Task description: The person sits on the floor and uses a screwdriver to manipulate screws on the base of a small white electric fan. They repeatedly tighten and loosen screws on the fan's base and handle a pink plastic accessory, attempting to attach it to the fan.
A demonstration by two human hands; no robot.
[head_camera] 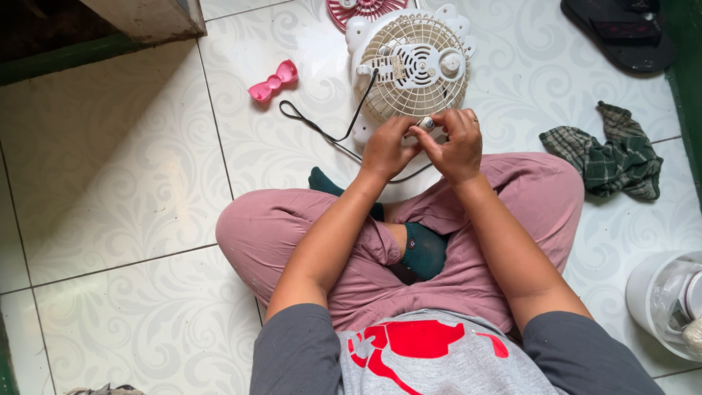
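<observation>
Sitting cross-legged on a white patterned tile floor (131, 183). The fan (409, 66) lies flat just past the knees, grille up, cord (322, 130) trailing left. Both hands, left hand (386, 148) and right hand (455, 145), pinch a small white part (426, 123) at the fan's near edge.

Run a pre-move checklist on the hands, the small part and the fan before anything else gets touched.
1. Small white part pinched between both hands: ok.
2. Left hand grip on it: ok.
3. Right hand grip on it: ok.
4. Fan housing lying flat on the tiled floor: ok.
5. Black cord clear of the hands: not ok, it runs under them.
6. What the part is, and whether it is joined to the fan: cannot tell.
</observation>
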